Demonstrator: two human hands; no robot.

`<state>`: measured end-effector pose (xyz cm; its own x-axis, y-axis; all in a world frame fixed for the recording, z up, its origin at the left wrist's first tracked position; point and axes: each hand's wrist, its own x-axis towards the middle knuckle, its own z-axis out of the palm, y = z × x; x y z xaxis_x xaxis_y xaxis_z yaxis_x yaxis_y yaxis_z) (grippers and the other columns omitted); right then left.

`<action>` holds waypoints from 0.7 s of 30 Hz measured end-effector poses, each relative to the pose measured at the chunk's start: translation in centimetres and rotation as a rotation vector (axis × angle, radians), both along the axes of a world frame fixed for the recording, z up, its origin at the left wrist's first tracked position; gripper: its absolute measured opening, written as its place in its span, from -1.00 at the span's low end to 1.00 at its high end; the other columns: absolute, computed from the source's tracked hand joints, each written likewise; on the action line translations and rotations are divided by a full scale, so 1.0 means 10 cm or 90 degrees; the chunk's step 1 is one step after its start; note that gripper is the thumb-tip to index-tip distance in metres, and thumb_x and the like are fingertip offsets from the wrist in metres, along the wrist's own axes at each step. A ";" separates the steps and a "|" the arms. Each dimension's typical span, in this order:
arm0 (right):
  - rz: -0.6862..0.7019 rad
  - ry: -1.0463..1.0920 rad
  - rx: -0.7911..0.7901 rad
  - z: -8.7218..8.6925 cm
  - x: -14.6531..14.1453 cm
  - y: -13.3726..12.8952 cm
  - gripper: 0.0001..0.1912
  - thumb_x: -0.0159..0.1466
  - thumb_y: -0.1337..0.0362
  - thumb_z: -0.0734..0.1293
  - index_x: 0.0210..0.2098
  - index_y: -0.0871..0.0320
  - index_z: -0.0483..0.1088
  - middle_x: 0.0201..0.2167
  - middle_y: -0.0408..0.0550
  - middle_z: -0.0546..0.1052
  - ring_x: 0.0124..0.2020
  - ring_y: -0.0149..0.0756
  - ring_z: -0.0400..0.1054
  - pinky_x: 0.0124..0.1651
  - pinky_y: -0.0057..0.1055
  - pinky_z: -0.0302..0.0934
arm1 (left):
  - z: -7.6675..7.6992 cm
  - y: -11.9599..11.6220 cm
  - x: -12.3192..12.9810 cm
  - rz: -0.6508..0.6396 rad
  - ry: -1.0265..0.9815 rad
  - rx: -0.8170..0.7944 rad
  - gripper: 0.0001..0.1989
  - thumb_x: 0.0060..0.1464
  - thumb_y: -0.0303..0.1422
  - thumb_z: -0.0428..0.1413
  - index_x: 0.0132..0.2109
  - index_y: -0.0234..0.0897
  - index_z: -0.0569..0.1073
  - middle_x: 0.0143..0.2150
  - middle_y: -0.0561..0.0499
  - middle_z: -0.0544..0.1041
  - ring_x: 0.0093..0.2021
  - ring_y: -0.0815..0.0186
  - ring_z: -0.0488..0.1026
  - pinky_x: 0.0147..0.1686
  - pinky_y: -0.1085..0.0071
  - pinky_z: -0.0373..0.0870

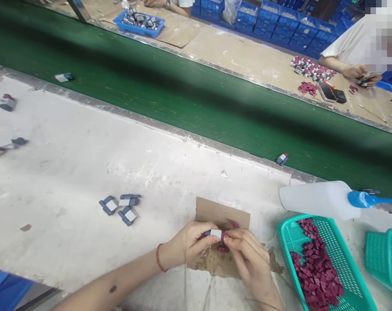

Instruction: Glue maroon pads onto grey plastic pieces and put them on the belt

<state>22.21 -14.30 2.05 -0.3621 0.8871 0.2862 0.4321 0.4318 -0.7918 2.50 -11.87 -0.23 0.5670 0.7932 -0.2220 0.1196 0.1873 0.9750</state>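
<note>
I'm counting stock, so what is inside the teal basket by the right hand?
The teal basket holds a heap of small maroon pieces, piled toward its near end. Its far end shows bare mesh. What lies under the heap is covered, and the near corner runs out of view.

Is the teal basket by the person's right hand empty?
No, the teal basket holds a heap of dark red pieces along most of its length.

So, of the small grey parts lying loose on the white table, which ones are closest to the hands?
The cluster of three grey parts, just left of the cardboard. The other loose ones lie far off at the table's left edge, and two sit on the green belt.
</note>
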 end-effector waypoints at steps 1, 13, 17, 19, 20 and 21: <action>0.009 -0.006 0.002 0.00 0.00 0.00 -0.72 0.35 0.49 0.23 -0.10 0.05 0.46 -0.27 -0.03 0.58 -0.27 -0.26 0.49 -0.22 -0.34 0.41 | 0.00 0.00 0.00 -0.004 0.007 0.021 -0.61 0.25 -0.09 -0.07 -0.38 -0.28 0.39 -0.60 0.11 0.31 -0.58 0.39 0.25 -0.53 0.49 0.17; -0.130 -0.196 0.027 0.31 0.45 -0.12 -0.79 0.39 0.38 0.19 -0.09 0.03 0.41 -0.19 -0.03 0.56 -0.16 -0.21 0.47 -0.13 -0.33 0.36 | 0.19 0.08 -0.05 0.042 0.077 0.056 -0.72 0.16 -0.22 0.10 -0.04 -0.21 0.53 -0.09 -0.10 0.62 -0.19 0.22 0.54 -0.23 0.40 0.45; -0.298 -0.418 0.008 0.29 1.10 -0.31 -0.80 0.34 0.21 0.20 -0.18 0.04 0.46 -0.25 -0.02 0.58 -0.23 -0.06 0.46 -0.17 -0.15 0.36 | 0.21 0.43 -0.18 0.171 0.111 0.057 -0.71 0.07 -0.24 0.17 -0.07 -0.24 0.52 -0.07 -0.12 0.62 -0.10 0.16 0.54 -0.11 0.29 0.47; -0.308 -0.474 -0.046 0.19 1.31 -0.39 -0.76 0.30 0.21 0.18 -0.25 0.04 0.49 -0.28 -0.01 0.59 -0.26 -0.02 0.47 -0.21 -0.10 0.37 | 0.15 0.74 -0.24 0.224 0.122 0.077 -0.68 0.03 -0.23 0.18 -0.07 -0.26 0.51 -0.04 -0.13 0.60 -0.09 0.15 0.54 -0.12 0.27 0.48; -0.312 -0.486 -0.075 0.13 1.37 -0.42 -0.74 0.28 0.21 0.17 -0.27 0.05 0.50 -0.29 0.00 0.60 -0.26 -0.01 0.47 -0.21 -0.09 0.38 | 0.10 0.91 -0.26 0.245 0.137 0.104 -0.66 0.01 -0.24 0.20 -0.07 -0.27 0.50 -0.02 -0.14 0.59 -0.09 0.15 0.53 -0.12 0.26 0.47; -0.315 -0.489 -0.102 0.09 1.40 -0.44 -0.73 0.27 0.22 0.16 -0.28 0.06 0.50 -0.30 0.01 0.60 -0.26 -0.01 0.48 -0.22 -0.09 0.39 | 0.05 1.10 -0.27 0.262 0.150 0.132 -0.65 -0.01 -0.25 0.21 -0.06 -0.29 0.50 0.00 -0.15 0.57 -0.08 0.15 0.52 -0.11 0.26 0.46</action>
<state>36.24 -18.72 2.94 0.0298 0.9994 -0.0152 0.9687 -0.0327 -0.2461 -0.15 -0.92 0.27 0.1519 0.9811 -0.1199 0.2972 0.0703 0.9522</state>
